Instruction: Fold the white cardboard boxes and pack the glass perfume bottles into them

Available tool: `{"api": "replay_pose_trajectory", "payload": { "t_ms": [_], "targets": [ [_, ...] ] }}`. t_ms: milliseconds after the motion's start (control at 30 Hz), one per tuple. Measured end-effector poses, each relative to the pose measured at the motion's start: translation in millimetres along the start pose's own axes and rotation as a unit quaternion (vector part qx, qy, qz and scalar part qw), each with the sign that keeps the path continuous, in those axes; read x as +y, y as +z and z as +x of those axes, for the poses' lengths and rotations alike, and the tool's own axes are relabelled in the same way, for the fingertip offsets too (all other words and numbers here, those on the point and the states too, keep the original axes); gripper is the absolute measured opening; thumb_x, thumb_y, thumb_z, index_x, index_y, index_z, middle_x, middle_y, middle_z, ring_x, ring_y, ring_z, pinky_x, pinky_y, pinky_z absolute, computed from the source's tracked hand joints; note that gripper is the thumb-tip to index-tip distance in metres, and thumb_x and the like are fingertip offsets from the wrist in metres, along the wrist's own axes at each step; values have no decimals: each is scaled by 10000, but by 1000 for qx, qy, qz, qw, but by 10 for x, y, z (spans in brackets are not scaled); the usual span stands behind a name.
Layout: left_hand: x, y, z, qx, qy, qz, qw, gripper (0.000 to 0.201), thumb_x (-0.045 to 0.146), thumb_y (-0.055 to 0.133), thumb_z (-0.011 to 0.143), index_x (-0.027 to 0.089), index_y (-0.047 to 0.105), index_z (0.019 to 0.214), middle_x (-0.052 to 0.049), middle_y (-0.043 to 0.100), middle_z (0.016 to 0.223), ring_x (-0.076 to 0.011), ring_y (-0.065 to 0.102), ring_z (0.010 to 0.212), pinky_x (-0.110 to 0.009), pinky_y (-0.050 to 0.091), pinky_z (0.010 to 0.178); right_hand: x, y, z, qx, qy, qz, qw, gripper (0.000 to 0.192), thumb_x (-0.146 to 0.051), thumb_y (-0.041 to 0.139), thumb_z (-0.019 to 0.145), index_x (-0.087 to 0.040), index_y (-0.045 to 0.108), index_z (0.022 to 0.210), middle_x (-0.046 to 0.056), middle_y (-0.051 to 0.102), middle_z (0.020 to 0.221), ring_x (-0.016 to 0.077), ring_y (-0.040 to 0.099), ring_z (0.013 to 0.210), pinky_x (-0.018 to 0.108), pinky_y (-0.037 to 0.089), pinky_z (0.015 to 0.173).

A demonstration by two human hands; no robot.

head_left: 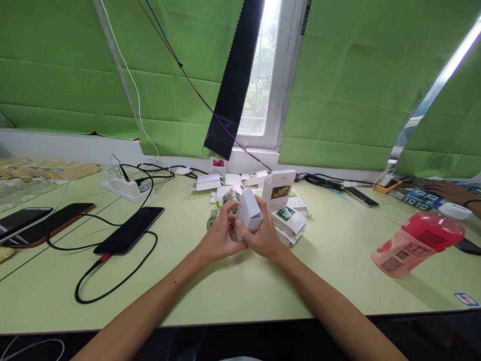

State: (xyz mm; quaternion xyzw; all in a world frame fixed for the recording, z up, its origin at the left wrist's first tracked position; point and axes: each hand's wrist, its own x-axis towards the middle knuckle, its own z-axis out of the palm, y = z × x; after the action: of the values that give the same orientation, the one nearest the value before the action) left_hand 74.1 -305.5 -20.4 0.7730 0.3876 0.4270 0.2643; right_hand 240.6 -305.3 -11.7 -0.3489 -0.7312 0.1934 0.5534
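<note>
My left hand (220,235) and my right hand (263,235) meet over the middle of the pale green table (338,271), and together they grip a small white carton (248,210) tilted upward. Just behind my left fingers sit small clear glass bottles (230,198), partly hidden. To the right of the carton, a taller white box with a dark picture (278,190) stands upright. Beside my right hand lies a stack of flat white printed cartons (289,223).
A black phone on a black cable (130,229) lies left, with two more phones (48,223) beyond and a white power strip (122,185). A pink bottle (421,243) lies on its side at right. Another person's hand (449,190) rests far right.
</note>
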Motion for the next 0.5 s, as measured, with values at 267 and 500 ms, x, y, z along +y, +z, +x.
{"api": "replay_pose_trajectory", "payload": {
  "t_ms": [267, 500],
  "targets": [
    [13, -8, 0, -7, 7, 13, 1000, 798, 255, 769, 699, 292, 288, 1335, -11, 523, 1046, -171, 622, 813, -238, 434, 568, -25, 0, 0, 3, -16, 4, 1000, 599, -359, 646, 853, -230, 413, 1389, 60, 722, 1055, 192, 674, 806, 333, 583, 694],
    [40, 12, 0, 1, 17, -12, 1000, 817, 254, 794, 694, 302, 273, 1321, -83, 519, 1260, -178, 648, 869, -213, 419, 539, 11, 7, -22, -2, -16, -2, 1000, 616, -353, 651, 842, -216, 399, 1387, 68, 706, 1047, 197, 667, 789, 352, 589, 716]
  ]
}}
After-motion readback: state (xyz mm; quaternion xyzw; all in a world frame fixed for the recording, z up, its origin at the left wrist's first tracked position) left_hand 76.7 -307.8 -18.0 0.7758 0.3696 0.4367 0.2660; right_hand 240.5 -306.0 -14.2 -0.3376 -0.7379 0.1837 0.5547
